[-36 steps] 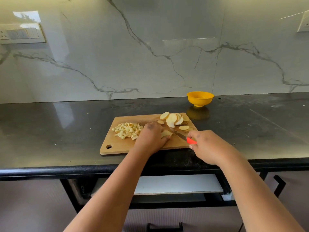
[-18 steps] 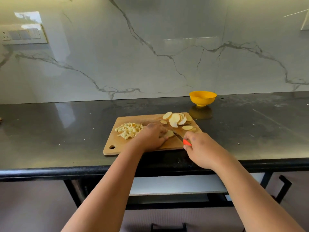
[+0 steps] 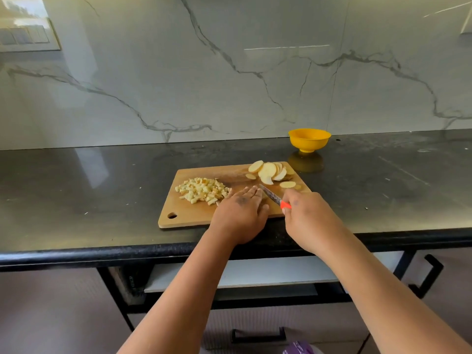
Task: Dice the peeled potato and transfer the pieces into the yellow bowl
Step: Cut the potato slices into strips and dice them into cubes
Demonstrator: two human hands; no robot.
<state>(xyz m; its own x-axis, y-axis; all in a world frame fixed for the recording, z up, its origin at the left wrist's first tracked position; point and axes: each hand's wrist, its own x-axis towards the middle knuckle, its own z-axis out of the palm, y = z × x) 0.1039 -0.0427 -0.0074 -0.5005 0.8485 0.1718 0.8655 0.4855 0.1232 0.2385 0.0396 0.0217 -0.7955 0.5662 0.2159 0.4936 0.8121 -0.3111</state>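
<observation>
Dark countertop (image 3: 76, 190): wooden cutting board (image 3: 194, 215) was set near. Diced potato (image 3: 201, 193) left, slices (image 3: 268, 171) far right. Knife (image 3: 274, 198) was gripped by right hand (image 3: 309, 221); left hand (image 3: 240, 213) was laid flat, fingers straight. Yellow bowl (image 3: 309, 139) was placed beyond.

The small round plastic bowl (image 3: 309, 139) is yellow. The knife handle (image 3: 285, 205) is orange-red. The rectangular wooden cutting board (image 3: 194, 215) is tan; the glossy stone countertop (image 3: 89, 190) is black; the polished wall panel (image 3: 229, 72) is white marble with grey veins.

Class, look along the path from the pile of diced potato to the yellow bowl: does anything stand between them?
Yes. The undiced potato slices lie at the board's far right corner, between the diced potato and the yellow bowl. Beyond them, only bare counter.
</observation>
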